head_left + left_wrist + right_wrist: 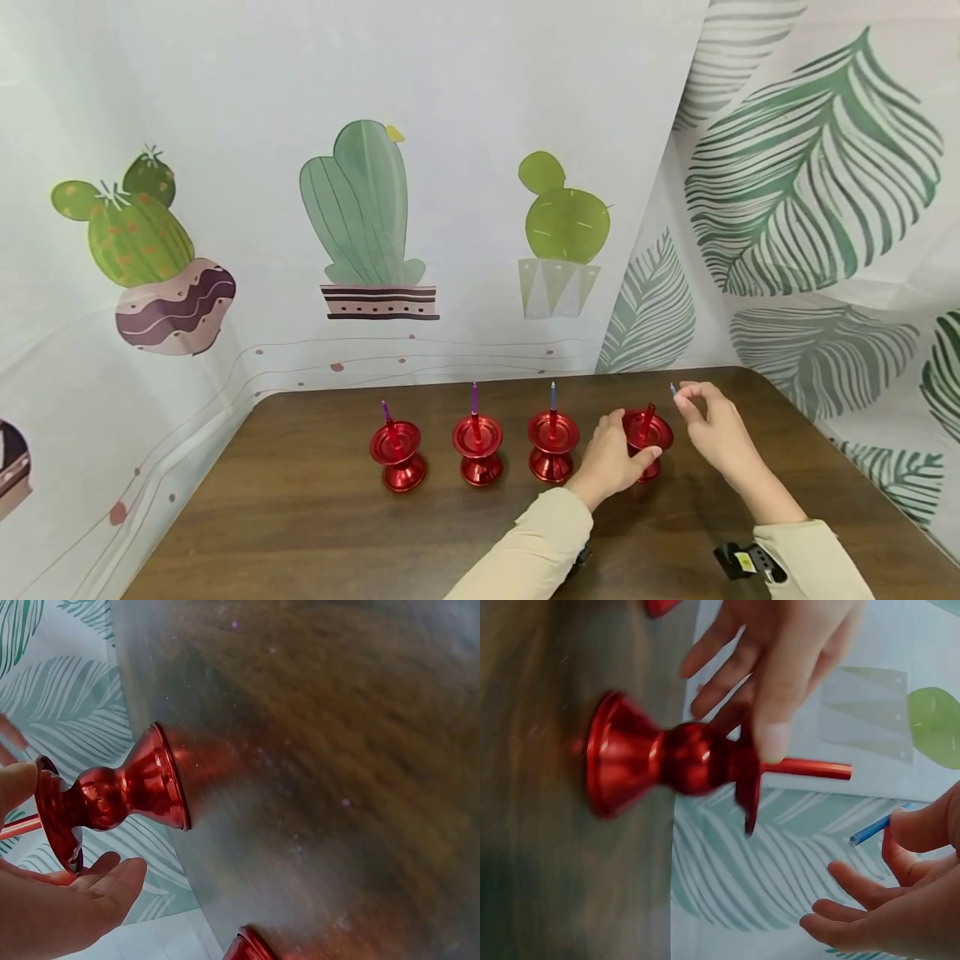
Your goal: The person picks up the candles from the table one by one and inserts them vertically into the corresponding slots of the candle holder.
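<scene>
A red metal candle holder (658,430), with a dish, a waisted foot and a thin upright tube, stands at the right of the row. My left hand (609,460) holds its dish by the rim, thumb on the near side and fingers on the far side, as the right wrist view also shows. The holder's tube (810,768) has no candle in it. Just right of the holder and a little above its dish, my right hand (716,429) pinches a thin blue candle (871,829) between thumb and forefinger. Its other fingers are spread.
Three matching red holders stand to the left. The left (405,475) and middle (481,468) ones bear purple candles; the nearest one (551,464) bears a blue candle (553,397). The brown wooden table (315,525) meets a printed cloth backdrop (465,208) behind.
</scene>
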`<state>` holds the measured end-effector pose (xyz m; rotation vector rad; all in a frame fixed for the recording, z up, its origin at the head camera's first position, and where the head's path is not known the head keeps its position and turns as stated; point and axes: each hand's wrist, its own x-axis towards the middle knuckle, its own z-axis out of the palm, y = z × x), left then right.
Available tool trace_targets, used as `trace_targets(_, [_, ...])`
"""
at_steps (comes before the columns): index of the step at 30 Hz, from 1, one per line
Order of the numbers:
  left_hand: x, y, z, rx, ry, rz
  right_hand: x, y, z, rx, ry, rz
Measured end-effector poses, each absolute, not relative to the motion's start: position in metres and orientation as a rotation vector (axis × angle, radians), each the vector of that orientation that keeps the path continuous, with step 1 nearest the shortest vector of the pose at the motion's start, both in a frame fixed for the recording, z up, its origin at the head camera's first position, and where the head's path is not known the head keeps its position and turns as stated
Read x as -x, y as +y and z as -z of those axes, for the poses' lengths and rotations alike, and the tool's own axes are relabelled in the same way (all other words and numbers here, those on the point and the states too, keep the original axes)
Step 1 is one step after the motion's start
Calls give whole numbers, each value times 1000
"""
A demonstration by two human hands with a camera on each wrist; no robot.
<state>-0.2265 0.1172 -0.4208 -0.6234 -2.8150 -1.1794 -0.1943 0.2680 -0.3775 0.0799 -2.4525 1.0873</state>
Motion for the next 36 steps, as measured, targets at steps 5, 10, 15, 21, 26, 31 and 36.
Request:
trace_targets(5, [226, 117, 421, 628, -2807, 1196, 200, 262, 372, -65, -2356, -1249])
trace_targets(10, [226, 117, 422, 619, -2816, 1192, 207, 259, 376, -48, -2262, -1536])
trace_targets(15, [226, 118, 423, 619, -2827, 1187, 212, 258, 379, -48, -2227, -1713])
trace_targets(21, [227, 117, 422, 625, -2822, 1196, 216, 256, 385, -72, -2186, -1750])
trace_targets(26, [228, 117, 422, 618, -2814, 1181, 219, 254, 393, -114, -2116, -1780])
trace_targets(31, [228, 117, 422, 628, -2804, 1157, 221, 253, 398, -130, -2111, -1758])
trace_targets(36, [229, 118, 424, 633, -2809, 1143, 221, 253, 404, -149, -2157, -1692])
